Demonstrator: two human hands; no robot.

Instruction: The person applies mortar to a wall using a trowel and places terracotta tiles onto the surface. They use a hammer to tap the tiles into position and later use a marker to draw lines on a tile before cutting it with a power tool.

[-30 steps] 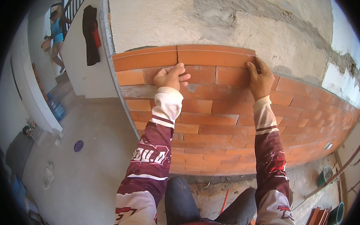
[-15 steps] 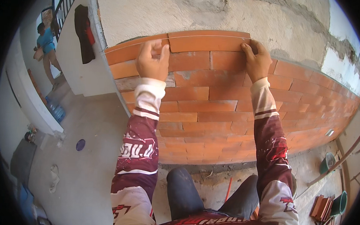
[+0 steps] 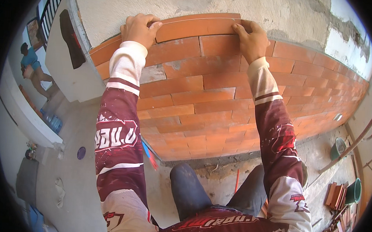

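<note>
Since the earlier frame, left hand is up from in front of the top course to its upper edge, at the joint; right hand stays at the far end of the long, flat-faced orange clay brick. View has shifted, so the wall sits higher and further left. Brick lies lengthwise in the top course, between the two hands. Right hand narrow on its right end, thumb against the front face, fingers bent round the end. Left hand curled, fingers over the top edge, thumb by the brick's left end; cannot tell whether it grips brick or string. Thin white string runs along the upper front face. Below, staggered orange brick wall; behind, rough beige plaster wall. Far left, a person in a blue top near the stairs, dark garment hanging close by. On the floor: bluish clear plastic bottle, small round purple object. Lower right, green plastic bucket beside stacked reddish bricks.
</note>
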